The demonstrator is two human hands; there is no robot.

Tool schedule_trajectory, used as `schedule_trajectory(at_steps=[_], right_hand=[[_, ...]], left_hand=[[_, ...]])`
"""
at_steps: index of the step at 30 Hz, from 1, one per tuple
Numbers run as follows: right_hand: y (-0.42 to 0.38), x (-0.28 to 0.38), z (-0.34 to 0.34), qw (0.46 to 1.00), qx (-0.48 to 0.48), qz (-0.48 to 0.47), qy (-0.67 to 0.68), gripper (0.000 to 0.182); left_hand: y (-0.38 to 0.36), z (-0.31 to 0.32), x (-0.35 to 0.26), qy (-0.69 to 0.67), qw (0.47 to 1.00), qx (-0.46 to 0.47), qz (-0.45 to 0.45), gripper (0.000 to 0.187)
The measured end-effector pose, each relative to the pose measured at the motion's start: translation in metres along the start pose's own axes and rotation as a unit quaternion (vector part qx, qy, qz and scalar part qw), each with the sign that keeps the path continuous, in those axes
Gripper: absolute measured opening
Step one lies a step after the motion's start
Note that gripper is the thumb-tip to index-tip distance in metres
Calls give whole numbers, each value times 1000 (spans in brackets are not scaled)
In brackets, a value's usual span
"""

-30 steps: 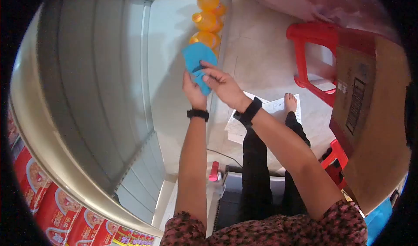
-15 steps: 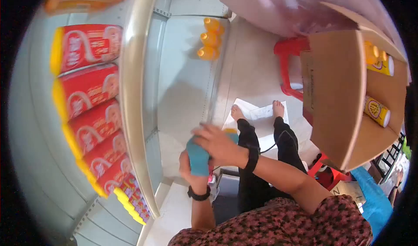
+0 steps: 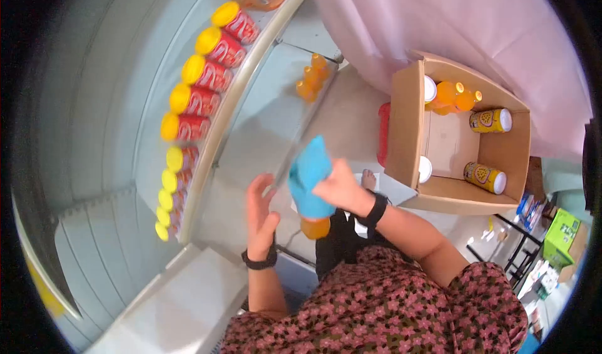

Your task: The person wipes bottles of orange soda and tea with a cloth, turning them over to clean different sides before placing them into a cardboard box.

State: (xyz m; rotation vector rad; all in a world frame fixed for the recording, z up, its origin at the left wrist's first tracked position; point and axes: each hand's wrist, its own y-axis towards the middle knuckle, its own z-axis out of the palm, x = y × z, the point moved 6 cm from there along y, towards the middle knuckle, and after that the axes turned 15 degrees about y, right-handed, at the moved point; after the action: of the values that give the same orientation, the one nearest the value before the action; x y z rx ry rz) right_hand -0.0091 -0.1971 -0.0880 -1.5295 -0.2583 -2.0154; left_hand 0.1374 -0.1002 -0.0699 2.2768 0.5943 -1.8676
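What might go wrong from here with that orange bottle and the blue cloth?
The bottle might slip: only the right hand seems to hold it, through the cloth, while the left hand is open and apart.
The three orange bottles stand near the edge of the shelf, so a knock might send one over.

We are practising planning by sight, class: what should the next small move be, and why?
Probably bring the left hand to the orange bottle to steady it: that hand is open and empty nearby, while the right hand grips the blue cloth covering part of the bottle.
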Motion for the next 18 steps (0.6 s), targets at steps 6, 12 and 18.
schedule_trajectory(at_steps=[6,12,18], right_hand=[[-17,80,-5,990,-6,-40,134,23],[-36,104,-13,991,-32,-126,21,33],[-41,103,1,983,16,-175,46,31]], left_hand=[[-49,68,-19,-40,977,207,-42,88],[-62,87,-21,10,983,181,-21,77],[-79,78,-31,-125,959,252,-11,76]])
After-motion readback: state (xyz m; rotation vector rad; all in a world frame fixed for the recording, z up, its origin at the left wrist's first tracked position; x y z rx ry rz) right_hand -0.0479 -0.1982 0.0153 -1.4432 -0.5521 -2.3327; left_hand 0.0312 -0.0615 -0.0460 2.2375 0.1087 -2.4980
